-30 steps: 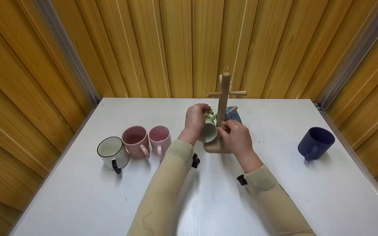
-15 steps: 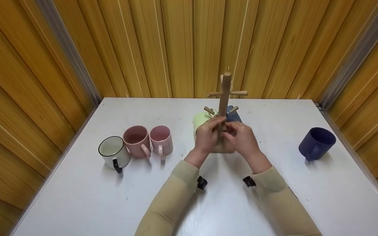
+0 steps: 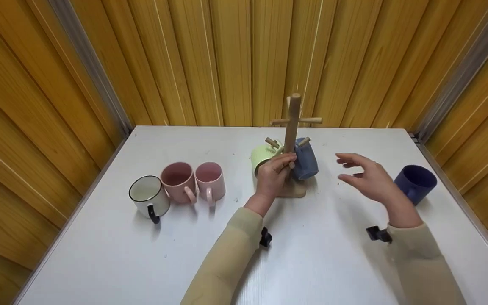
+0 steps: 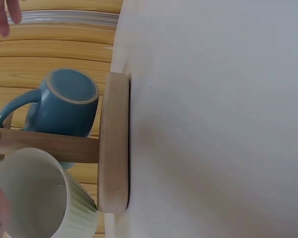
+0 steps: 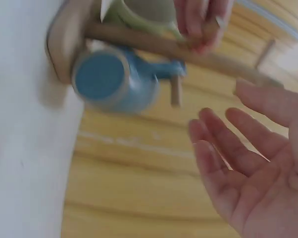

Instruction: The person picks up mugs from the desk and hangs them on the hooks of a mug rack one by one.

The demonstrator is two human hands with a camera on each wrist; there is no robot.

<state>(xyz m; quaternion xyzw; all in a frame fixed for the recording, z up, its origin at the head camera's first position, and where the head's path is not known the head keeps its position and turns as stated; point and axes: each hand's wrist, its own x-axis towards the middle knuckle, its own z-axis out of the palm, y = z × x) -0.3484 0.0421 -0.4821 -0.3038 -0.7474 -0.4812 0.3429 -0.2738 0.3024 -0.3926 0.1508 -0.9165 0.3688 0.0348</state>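
Since half a second ago, the right hand (image 3: 367, 178) has left the wooden stand (image 3: 293, 127) and moved off to the right, uncovering more of the blue mug (image 3: 306, 163). Its grip is now loose, fingers and thumb apart with nothing between them, over the tabletop (image 3: 311, 258) between the stand and the navy mug (image 3: 415, 182), its wrist partly hiding that mug. The left hand (image 3: 270, 178) has stayed at the lower part of the stand's post, its grip clamped there.

The green mug (image 3: 261, 153) hangs by its handle on the stand's lower left peg, its mouth partly covered by the left hand in the head view. The blue mug hangs on the lower right peg, tilted, its handle over the wood. The upper pegs bear no mugs.

Well to the left, three mugs stand in a row on the tabletop, handles toward the person: a white mug (image 3: 150, 197) with a dark rim and black handle, a darker pink mug (image 3: 179, 183), and a light pink mug (image 3: 211, 182).
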